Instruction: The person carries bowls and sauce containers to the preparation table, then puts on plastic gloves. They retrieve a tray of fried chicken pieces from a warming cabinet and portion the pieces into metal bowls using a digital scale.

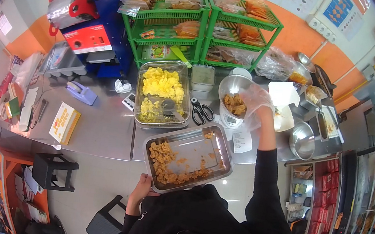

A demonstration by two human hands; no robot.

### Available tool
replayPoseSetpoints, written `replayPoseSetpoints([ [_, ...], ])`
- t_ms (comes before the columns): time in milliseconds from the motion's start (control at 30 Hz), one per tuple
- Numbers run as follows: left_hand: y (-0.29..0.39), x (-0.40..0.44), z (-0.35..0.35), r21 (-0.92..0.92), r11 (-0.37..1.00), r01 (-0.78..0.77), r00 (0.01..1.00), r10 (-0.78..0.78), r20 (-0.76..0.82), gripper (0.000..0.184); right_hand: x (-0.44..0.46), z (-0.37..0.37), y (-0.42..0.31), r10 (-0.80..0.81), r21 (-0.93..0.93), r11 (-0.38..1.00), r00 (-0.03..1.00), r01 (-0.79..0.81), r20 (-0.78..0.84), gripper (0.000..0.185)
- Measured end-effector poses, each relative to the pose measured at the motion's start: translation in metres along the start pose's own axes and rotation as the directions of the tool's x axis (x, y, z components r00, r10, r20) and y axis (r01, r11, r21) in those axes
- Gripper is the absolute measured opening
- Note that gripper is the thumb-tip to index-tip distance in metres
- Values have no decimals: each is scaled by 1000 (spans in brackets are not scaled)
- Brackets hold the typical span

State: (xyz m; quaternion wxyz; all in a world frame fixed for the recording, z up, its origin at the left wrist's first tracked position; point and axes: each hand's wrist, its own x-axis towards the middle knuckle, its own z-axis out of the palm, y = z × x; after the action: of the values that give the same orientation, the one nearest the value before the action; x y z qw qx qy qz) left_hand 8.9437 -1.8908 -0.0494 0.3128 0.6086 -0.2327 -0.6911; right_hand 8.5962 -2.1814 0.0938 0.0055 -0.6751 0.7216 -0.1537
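Observation:
My left hand (pixel 142 188) grips the near left corner of a metal tray (pixel 186 164), which tilts against the table's front edge by my body. Browned fried chicken pieces (pixel 162 163) lie mostly along its left and near sides. My right hand (pixel 256 102), in a clear plastic glove, reaches over the right rim of a metal bowl (pixel 227 85). Its fingers are blurred under the glove, so what they hold is hidden. More fried pieces (pixel 235 104) sit in the bowl, which rests on a white kitchen scale (pixel 231 121).
Left of the bowl stand a container of scrambled egg (pixel 160 82), a lidded tub (pixel 203 77) and black scissors (pixel 203 112). Green racks (pixel 165 17) of bagged food line the back. An open white box (pixel 283 95) and another metal bowl (pixel 302 140) stand right.

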Motion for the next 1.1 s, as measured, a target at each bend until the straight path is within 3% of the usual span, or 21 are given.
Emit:
replayPoseSetpoints([
  [100,-2,0,1,-4,1000,-20,1000,20,2,36,-43,-43,-43,-206,178,968,966,178,156,38],
  [167,-2,-1,1,-4,1000,-24,1000,24,4,36,-77,-33,-70,-359,391,900,835,192,417,30],
  [200,-2,0,1,-8,1000,-27,1000,27,7,36,-102,1,-68,-450,571,806,792,160,413,30],
  [233,-3,0,0,-11,1000,-28,1000,28,10,36,-124,1,-83,-468,482,859,645,173,603,31],
  [267,-4,0,-1,-14,999,-30,999,30,13,36,-140,3,-97,-411,290,903,448,316,794,37],
  [300,-3,0,-1,-7,999,-32,999,32,11,36,-166,39,-93,-477,214,828,451,518,755,43],
  [367,-1,0,1,6,999,-39,999,39,2,36,-198,63,-106,-321,160,913,419,374,849,53],
  [533,-5,2,-1,14,999,-33,999,33,-25,34,-251,114,-103,-289,329,944,535,22,794,59],
  [567,-4,2,-1,7,999,-33,999,34,-23,34,-242,83,-114,-285,172,949,483,266,828,59],
  [667,-2,1,0,17,999,-37,999,37,-16,33,-242,127,-88,-421,283,900,489,331,764,51],
  [767,-5,4,-1,17,1000,-19,1000,20,-11,33,-210,74,-98,-300,354,935,491,-18,818,41],
  [867,-7,6,-3,14,999,-49,999,49,0,34,-194,67,-83,-256,383,918,589,-100,767,39],
  [967,-4,4,-1,16,999,-45,999,45,1,34,-175,51,-68,-353,563,820,687,-100,636,34],
  [1067,1,1,0,15,999,-37,999,37,3,35,-148,32,-48,-439,765,544,660,-345,610,31],
  [1100,3,0,0,15,999,-35,999,35,4,35,-134,17,-42,-370,772,541,729,-335,576,28],
])
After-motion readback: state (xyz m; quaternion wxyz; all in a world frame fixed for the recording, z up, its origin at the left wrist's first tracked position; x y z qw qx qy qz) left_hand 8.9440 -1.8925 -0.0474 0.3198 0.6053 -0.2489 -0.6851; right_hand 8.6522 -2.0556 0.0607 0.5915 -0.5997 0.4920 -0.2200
